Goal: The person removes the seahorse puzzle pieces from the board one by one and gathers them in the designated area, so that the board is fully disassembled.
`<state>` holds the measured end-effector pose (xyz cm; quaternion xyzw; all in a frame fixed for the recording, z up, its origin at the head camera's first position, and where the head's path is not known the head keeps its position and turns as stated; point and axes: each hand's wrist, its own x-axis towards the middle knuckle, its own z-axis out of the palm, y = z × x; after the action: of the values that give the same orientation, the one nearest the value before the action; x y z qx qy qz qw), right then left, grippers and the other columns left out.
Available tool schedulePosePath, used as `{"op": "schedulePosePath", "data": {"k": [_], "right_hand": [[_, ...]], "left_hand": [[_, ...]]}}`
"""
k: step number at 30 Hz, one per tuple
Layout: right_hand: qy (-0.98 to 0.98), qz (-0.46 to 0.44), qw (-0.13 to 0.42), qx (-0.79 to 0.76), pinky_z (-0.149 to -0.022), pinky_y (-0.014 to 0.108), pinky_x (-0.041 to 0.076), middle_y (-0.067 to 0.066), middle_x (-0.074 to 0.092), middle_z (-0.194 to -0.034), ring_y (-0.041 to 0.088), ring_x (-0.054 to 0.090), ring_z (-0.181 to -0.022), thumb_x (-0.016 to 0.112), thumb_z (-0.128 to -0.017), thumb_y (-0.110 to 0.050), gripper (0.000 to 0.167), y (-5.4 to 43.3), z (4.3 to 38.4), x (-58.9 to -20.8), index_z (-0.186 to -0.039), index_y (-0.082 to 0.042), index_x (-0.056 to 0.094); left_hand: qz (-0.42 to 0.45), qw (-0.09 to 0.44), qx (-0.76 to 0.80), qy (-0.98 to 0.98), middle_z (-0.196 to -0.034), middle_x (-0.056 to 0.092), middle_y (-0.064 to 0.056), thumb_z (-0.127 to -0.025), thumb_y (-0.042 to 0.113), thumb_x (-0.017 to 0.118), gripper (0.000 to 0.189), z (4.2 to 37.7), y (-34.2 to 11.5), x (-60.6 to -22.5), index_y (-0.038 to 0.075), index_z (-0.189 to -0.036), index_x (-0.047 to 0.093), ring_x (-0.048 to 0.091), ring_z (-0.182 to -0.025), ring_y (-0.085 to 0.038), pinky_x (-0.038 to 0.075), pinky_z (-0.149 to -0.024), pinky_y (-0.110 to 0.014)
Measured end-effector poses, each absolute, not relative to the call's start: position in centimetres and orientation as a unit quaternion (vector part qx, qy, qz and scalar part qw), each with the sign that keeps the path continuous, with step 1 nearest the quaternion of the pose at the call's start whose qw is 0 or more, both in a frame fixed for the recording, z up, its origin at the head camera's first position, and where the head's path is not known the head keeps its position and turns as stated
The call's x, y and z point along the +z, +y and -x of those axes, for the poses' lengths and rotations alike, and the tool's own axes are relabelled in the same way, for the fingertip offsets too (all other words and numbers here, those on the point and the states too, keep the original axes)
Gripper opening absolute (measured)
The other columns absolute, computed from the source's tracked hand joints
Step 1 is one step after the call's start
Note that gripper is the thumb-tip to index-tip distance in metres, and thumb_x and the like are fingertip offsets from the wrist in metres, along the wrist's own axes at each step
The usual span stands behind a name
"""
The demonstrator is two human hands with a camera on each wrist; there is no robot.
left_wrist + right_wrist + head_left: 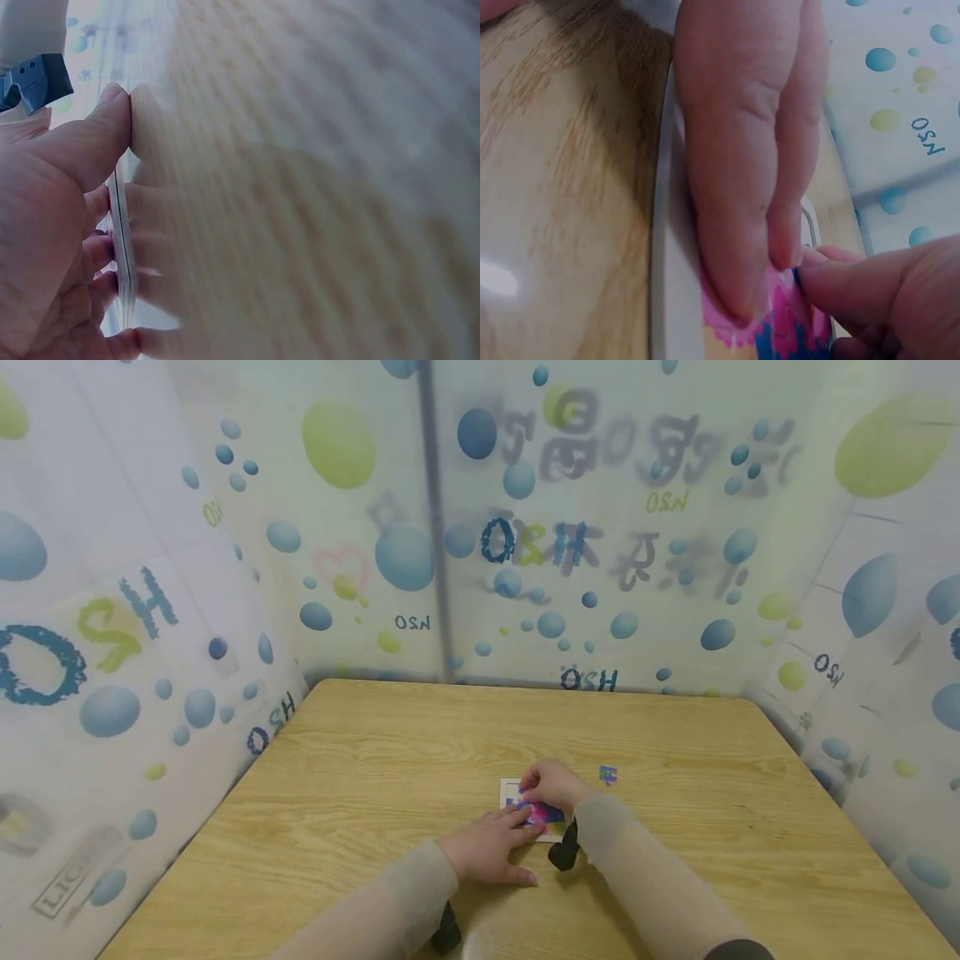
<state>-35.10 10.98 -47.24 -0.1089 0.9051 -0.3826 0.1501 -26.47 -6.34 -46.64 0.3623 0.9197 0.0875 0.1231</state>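
A small jigsaw puzzle (pixel 555 828) in pink, blue and yellow lies in a pale frame (pixel 503 793) on the table. My left hand (pixel 489 847) lies across its near left part, fingers stretched out and pressing on the picture. In the right wrist view, left fingers (pixel 735 225) rest on the pink area. At the far side of the board, my right hand (pixel 557 785) has thumb and fingertips together, pinching a small puzzle piece that is mostly hidden. One loose puzzle piece (pixel 608 774), blue and purple, lies to the right beyond the board.
The wooden table (pixel 375 752) runs back to a patterned curtain (pixel 480 610), with more curtain on both sides. A black wrist mount (pixel 564 850) on the right arm hangs close to the board's near right corner; another (pixel 446 933) is under the left wrist.
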Motion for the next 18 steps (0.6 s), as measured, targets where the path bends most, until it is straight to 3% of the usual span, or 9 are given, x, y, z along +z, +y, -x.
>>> {"op": "schedulePosePath", "data": {"k": [18], "right_hand": [[0.908, 0.098, 0.153, -0.379, -0.089, 0.041, 0.044, 0.002, 0.06, -0.094, 0.02, 0.052, -0.089, 0.069, -0.086, -0.003, 0.009, 10.65, 34.66, -46.64, -0.09, -0.01, 0.068]], "left_hand": [[-0.368, 0.115, 0.079, 0.919, -0.158, 0.023, -0.006, -0.088, 0.063, 0.054, 0.077, 26.63, -6.27, -46.97, 0.023, -0.15, 0.036, 0.02, -0.144, -0.027, 0.026, -0.114, -0.045]]}}
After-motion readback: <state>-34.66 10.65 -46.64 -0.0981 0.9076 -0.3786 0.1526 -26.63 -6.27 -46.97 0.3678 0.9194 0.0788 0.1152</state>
